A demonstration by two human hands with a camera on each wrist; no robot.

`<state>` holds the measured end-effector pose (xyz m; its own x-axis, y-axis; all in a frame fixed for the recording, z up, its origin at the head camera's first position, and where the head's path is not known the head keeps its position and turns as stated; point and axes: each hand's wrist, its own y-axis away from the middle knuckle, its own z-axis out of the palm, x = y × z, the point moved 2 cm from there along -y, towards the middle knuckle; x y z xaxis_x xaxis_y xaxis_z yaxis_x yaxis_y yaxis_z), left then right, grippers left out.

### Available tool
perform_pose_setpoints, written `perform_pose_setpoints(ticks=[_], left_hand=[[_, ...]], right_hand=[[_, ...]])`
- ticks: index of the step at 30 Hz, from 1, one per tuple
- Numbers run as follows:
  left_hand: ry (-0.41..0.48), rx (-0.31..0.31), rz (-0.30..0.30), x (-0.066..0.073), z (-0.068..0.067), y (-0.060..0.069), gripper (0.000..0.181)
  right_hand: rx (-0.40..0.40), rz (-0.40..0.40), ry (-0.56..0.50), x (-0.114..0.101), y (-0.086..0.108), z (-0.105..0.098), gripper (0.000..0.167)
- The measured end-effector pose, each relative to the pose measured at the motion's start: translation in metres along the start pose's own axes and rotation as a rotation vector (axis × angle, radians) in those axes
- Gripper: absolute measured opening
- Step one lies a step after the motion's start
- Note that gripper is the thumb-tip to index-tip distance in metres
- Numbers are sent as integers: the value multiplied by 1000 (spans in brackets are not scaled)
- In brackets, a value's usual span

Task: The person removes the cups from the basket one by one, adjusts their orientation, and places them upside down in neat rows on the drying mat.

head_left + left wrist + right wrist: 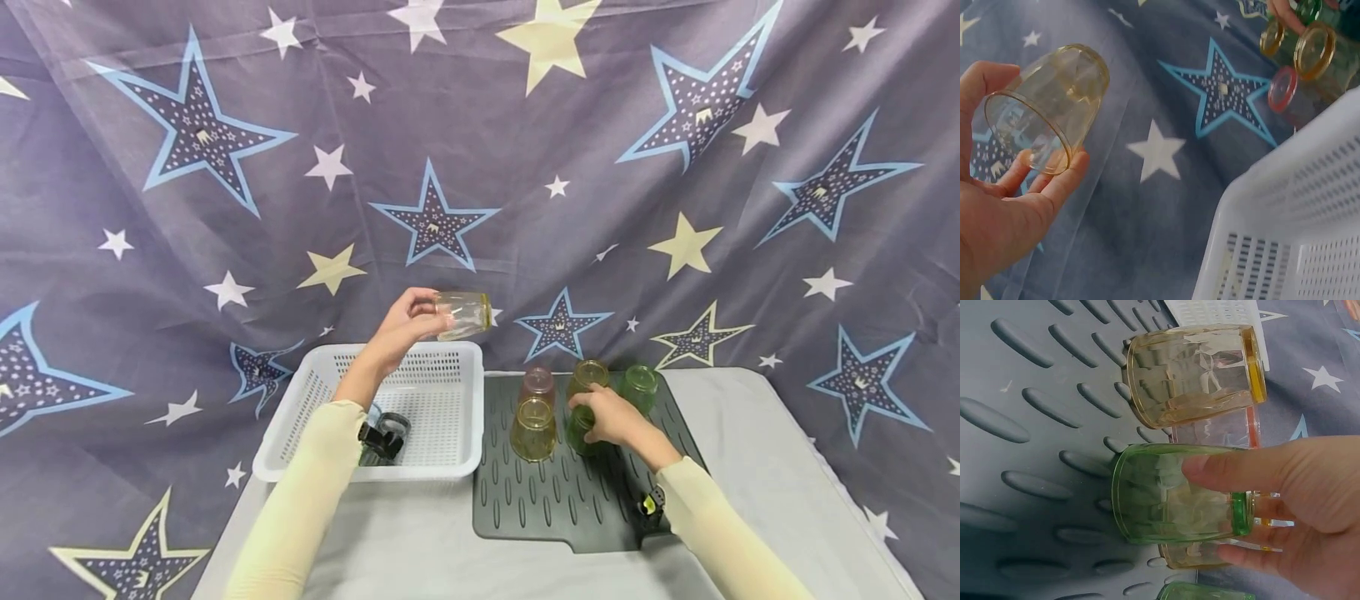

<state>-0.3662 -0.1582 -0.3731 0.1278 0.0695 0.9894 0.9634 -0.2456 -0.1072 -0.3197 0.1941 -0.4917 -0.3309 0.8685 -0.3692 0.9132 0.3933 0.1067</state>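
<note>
My left hand [397, 332] holds a clear yellow-tinted glass [463, 315] on its side, up in the air above the back of the white basket [450, 472]. In the left wrist view, its open rim faces back toward the palm, with thumb and fingers around that end. On the dark drying mat [525, 510], my right hand [613, 417] grips a green glass [1172, 500] near its base. That glass stands upside down, rim on the mat. Close by are an amber glass [534, 435], a pink glass [537, 385], another amber glass [588, 372] and another green glass [640, 387].
Inside the basket, partly hidden by the left forearm, lies some glassware [394, 425]. The basket stands left of the mat on a white-covered table [405, 542]. A star-patterned curtain [480, 125] hangs directly behind.
</note>
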Motion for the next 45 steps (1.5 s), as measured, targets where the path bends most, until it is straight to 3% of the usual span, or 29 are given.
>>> perform_pose_setpoints(ticks=[4, 8, 14, 21, 25, 29, 40, 45], left_hand=[[44, -26, 49, 2, 12, 3, 54], [59, -55, 78, 3, 20, 7, 57], [85, -127, 136, 10, 33, 14, 64], [153, -207, 260, 21, 48, 21, 72], [181, -243, 323, 28, 59, 27, 74], [176, -269, 346, 35, 68, 33, 73], [84, -288, 364, 44, 85, 34, 73], [88, -280, 351, 44, 90, 35, 72]], right_hand=[[18, -12, -4, -1, 1, -1, 63], [73, -81, -37, -2, 7, -13, 61], [255, -210, -301, -6, 14, -59, 47], [397, -313, -657, -39, 22, -114, 48], [381, -401, -844, -62, 25, -129, 54], [317, -461, -959, -79, 27, -131, 59], [204, -540, -1046, -100, 31, -120, 69], [218, -546, -1072, -102, 33, -117, 69]])
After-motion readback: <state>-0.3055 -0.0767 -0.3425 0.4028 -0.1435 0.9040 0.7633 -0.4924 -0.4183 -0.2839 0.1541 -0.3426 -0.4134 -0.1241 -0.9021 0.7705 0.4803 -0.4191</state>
